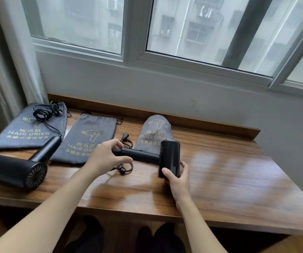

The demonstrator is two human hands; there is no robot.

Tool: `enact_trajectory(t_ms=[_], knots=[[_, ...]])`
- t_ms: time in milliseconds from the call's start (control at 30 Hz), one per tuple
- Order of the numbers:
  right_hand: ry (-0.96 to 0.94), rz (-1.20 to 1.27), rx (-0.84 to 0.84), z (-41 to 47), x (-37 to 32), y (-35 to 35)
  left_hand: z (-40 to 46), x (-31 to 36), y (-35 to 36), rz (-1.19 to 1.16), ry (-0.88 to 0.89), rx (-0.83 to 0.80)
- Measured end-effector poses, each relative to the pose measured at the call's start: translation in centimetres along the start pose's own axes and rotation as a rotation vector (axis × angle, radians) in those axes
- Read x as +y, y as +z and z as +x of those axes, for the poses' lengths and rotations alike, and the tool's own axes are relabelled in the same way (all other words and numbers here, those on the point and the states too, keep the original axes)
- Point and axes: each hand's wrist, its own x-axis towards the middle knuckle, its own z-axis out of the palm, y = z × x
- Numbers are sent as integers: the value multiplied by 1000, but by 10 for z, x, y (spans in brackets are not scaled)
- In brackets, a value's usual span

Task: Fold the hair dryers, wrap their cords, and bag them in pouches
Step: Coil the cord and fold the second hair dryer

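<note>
Starting at the left of the desk, we are seeing the first pouch lying flat, with the coiled cord of the left hair dryer resting on top of it rather than inside; that dryer is lying unfolded, its handle pointing back toward the pouch. Just beside it, the middle pouch is lying flat too, and appears to be holding nothing.

Moving to the centre, we are holding the second hair dryer between both hands. Our left hand is curling its fingers and thumb around the end of the handle, and our right hand is gripping the barrel from below. The handle is standing straight out from the barrel, so we judge that we are at the folding step for this dryer. The next move is calling for a steady barrel while the handle swings in at the hinge, then winding the loose cord that is trailing on the desk under our left hand.

Behind the dryer, the third pouch is bulging and rounded; it probably already holds a dryer, though we cannot see inside.
</note>
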Motion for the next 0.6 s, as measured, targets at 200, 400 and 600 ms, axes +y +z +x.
enact_trajectory(t_ms=[200,400,600], knots=[[-46,24,-55,5,-1,-4,0,12,-9,-160,68,-80],[-90,45,-85,4,1,-8,9,27,-4,-6,124,-105],[-203,-26,53,6,8,-1,2,33,13,-94,158,44]])
